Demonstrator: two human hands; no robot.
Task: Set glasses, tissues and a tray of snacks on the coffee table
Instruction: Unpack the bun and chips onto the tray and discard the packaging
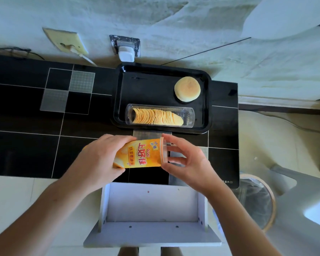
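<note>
The tray (118, 93) at the counter's back edge already carries a round bun (187, 89) in its far right corner and chips in a clear sleeve (160, 115) along its near edge; glasses and tissues aren't in sight. My left hand (100, 156) wraps the yellow chip can (139, 154), held sideways above the counter's near edge, while my right hand (185, 161) pinches its clear lid (163, 150).

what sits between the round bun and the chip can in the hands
In the head view, the clear insert of stacked chips lies between the bun and the chip can, at the near edge of the black tray.
</note>
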